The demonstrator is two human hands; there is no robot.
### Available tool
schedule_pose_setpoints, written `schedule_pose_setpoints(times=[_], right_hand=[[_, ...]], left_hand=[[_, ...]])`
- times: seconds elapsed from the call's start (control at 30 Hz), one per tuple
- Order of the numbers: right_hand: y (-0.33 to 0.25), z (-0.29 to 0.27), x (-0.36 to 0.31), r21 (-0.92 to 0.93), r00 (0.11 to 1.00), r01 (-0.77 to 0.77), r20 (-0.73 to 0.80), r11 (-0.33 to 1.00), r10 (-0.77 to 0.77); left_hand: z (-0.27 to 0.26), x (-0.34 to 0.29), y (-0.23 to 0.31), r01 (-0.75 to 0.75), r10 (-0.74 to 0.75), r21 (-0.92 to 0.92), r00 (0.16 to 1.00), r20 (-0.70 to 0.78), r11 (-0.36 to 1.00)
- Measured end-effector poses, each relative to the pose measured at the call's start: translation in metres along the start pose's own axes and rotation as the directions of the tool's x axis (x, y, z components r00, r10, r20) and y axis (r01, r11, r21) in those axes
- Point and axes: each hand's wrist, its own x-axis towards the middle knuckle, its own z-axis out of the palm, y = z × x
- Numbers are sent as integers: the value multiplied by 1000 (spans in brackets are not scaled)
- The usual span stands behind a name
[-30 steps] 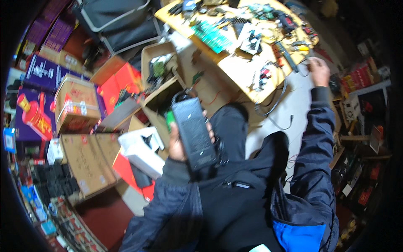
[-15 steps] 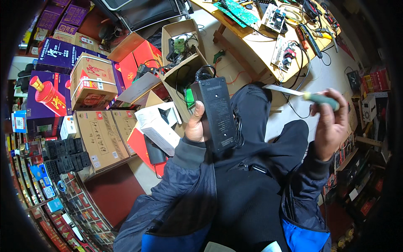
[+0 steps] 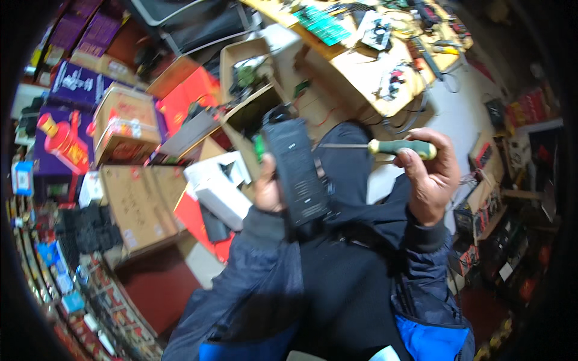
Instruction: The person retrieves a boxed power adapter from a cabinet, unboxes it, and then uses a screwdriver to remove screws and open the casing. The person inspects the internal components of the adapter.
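A black power adapter (image 3: pixel 295 170), a long brick with faint printing, is gripped in my left hand (image 3: pixel 268 191) above my lap. My thumb lies along its left side, and the other fingers are mostly hidden behind it. Its dark cord is bunched at the far end. My right hand (image 3: pixel 432 180) is closed round the green and pale yellow handle of a screwdriver (image 3: pixel 400 148). The thin shaft points left, its tip close to the adapter's right edge; whether they touch I cannot tell. The picture is blurred by motion.
A wooden workbench (image 3: pixel 361 67) at the far right holds a green circuit board (image 3: pixel 322 25), tools and wires. Open cardboard boxes (image 3: pixel 253 114) stand far left of my knees, beside a white carton (image 3: pixel 220 189) and stacked boxes (image 3: pixel 135 201). Shelves with goods line both sides.
My right hand has moved left with the screwdriver, bringing its tip near the adapter. The adapter has tilted slightly and shifted left in view. The whole view has also shifted.
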Motion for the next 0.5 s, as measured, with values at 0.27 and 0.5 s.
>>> schedule_pose_setpoints(times=[0.27, 0.5], right_hand=[[111, -121, 124, 51, 829, 6, -559, 999, 23], [169, -166, 219, -484, 839, -35, -490, 875, -237]], left_hand=[[4, -2, 1, -52, 52, 66, 999, 5, 996], [0, -1, 4, -61, 68, 104, 995, -70, 993]])
